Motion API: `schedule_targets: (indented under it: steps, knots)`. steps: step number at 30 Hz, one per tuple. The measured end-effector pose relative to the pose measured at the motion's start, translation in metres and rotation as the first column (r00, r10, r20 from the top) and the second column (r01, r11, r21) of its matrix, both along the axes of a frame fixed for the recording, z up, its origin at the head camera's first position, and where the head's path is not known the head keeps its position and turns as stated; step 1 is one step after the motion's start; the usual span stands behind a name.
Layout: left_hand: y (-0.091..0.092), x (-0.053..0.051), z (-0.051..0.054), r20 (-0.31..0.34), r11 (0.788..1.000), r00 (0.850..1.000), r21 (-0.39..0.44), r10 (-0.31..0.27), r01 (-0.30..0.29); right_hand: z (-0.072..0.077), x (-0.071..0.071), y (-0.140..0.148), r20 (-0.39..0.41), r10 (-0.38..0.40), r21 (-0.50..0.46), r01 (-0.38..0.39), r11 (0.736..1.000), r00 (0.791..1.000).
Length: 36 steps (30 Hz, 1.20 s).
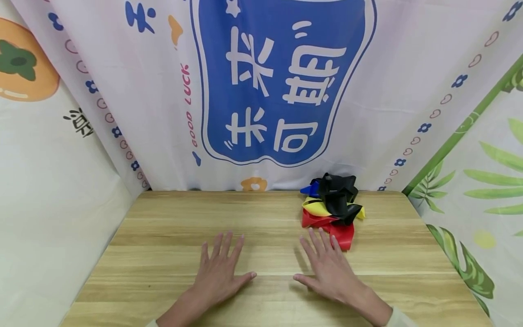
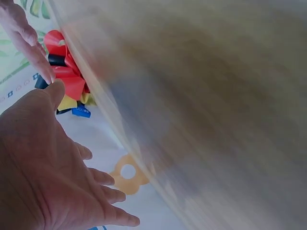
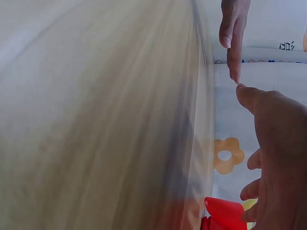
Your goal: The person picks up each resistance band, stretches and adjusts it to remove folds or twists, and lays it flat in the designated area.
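My left hand [image 1: 218, 274] is spread palm down over the wooden table [image 1: 163, 227], fingers straight and holding nothing. To its right, my right hand [image 1: 330, 270] is spread the same way, also holding nothing. Just beyond the right fingertips lies a loose pile of flat, shiny strips: black strips [image 1: 339, 200] on top, a yellow strip [image 1: 316, 207], a red strip [image 1: 342, 236] nearest me, and a bit of blue strip [image 1: 311, 189] at the back left. Their overlap hides how many there are. The left wrist view also shows the red strips [image 2: 69, 81] past the left thumb.
A white printed cloth [image 1: 163, 136] with a blue panel hangs right behind the table's back edge. More printed cloth stands at the left [image 1: 53, 181] and at the right [image 1: 470, 190], close along the table's sides.
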<state>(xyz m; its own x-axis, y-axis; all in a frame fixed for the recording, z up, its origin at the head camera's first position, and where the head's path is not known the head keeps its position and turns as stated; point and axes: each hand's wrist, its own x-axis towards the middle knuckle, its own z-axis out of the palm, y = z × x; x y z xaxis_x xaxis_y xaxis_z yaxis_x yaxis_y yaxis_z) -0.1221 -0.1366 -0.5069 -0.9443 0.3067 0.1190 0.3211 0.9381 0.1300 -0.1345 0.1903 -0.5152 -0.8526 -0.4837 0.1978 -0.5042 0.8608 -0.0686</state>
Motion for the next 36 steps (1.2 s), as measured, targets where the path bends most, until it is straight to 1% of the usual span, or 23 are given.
schedule_targets:
  steps: [3, 10, 14, 17, 20, 22, 25, 27, 29, 36]
  knots:
    - [0.004, -0.003, 0.001, -0.008, 1.000, 1.000, 0.013, -0.004, 0.004, 0.003, -0.001, 0.003, -0.005, 0.001, -0.019, -0.002, 1.000, 1.000]
    - [0.016, -0.012, 0.005, -0.004, 0.998, 1.000, 0.056, -0.017, 0.017, 0.009, -0.005, 0.014, -0.001, -0.013, -0.044, 0.013, 0.999, 1.000]
    - [0.023, -0.018, 0.007, -0.029, 0.997, 0.999, 0.077, -0.022, 0.024, 0.012, -0.009, 0.022, -0.008, -0.030, -0.041, 0.030, 0.999, 1.000]
    - [0.028, -0.022, 0.010, -0.061, 0.997, 0.998, 0.073, -0.033, 0.038, 0.016, -0.014, 0.029, -0.019, -0.034, -0.035, 0.034, 0.999, 0.999]
    - [0.033, -0.028, 0.013, -0.074, 0.996, 0.996, 0.065, -0.049, 0.053, 0.020, -0.017, 0.037, -0.032, -0.035, -0.037, 0.034, 0.999, 0.999]
    - [0.037, -0.032, 0.016, -0.068, 0.996, 0.996, 0.065, -0.056, 0.060, 0.022, -0.019, 0.042, -0.037, -0.037, -0.032, 0.036, 0.999, 0.999]
    - [0.043, -0.037, 0.020, -0.044, 0.994, 0.997, 0.088, -0.062, 0.066, 0.027, -0.021, 0.049, -0.033, -0.052, -0.026, 0.051, 0.998, 0.998]
    - [0.046, -0.040, 0.022, -0.045, 0.993, 0.997, 0.091, -0.067, 0.071, 0.029, -0.023, 0.053, -0.030, -0.064, -0.024, 0.063, 0.998, 0.998]
    - [0.050, -0.044, 0.025, -0.052, 0.992, 0.996, 0.095, -0.076, 0.081, 0.032, -0.026, 0.058, -0.031, -0.073, -0.032, 0.072, 0.997, 0.997]
    - [0.062, -0.058, 0.034, -0.106, 0.992, 0.989, 0.071, -0.100, 0.108, 0.042, -0.038, 0.076, -0.058, -0.095, -0.086, 0.090, 0.992, 0.994]
